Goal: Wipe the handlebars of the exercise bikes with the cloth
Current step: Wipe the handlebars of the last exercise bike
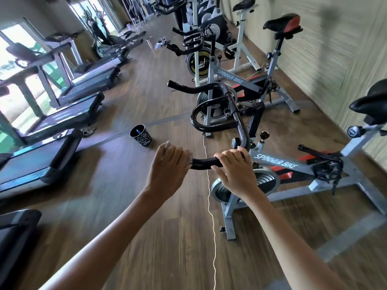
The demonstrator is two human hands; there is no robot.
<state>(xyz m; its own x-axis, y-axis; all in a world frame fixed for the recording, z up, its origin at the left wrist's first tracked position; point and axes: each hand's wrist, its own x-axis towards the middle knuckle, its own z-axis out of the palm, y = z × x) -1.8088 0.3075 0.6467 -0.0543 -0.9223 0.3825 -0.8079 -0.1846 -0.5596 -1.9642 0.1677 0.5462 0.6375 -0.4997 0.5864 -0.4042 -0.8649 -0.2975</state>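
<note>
Black handlebar grip (206, 163) lies along nine-to-three o'clock; the left hand (167, 164) clasps a pale cloth (189, 155) round its nine o'clock tip, the right hand (232, 166) curls round its three o'clock end.

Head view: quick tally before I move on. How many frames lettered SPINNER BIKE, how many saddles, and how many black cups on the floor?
SPINNER BIKE frames: 2
Saddles: 3
Black cups: 1
Total: 6
</note>
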